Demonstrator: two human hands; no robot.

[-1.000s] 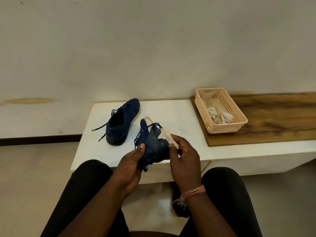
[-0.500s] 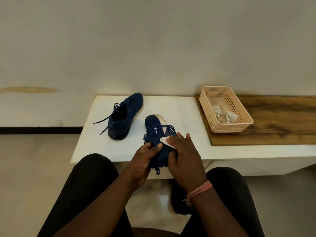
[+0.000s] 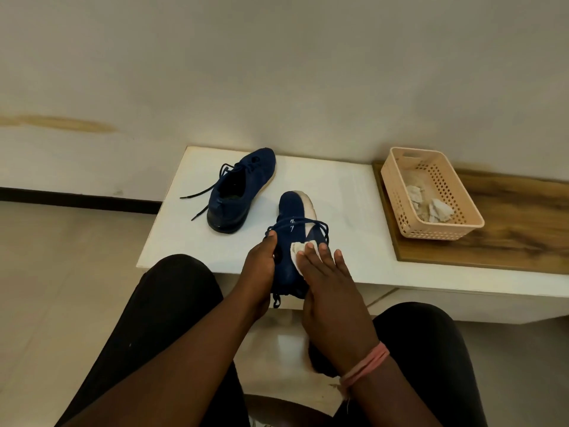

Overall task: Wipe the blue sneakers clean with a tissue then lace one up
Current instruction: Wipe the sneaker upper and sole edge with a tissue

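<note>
Fingers (image 3: 323,257) of right hand (image 3: 326,291) lie straight, pressing tissue (image 3: 297,251) flat on sneaker (image 3: 292,229). Left hand (image 3: 258,266) curls round that sneaker's near end, held over front edge of white table (image 3: 348,204). 2nd sneaker (image 3: 237,192) sits on table nearer wall, laces loose. Wood board (image 3: 523,217) at right, pale wall behind, tiled floor. Held sneaker's heel hidden by hands. Basket (image 3: 462,223) on board holds crumpled tissues (image 3: 431,204).

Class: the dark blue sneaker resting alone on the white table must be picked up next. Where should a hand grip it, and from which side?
Grip the dark blue sneaker at its heel collar, from the near side: the heel and open mouth face the person, and the loose laces trail left.
</note>
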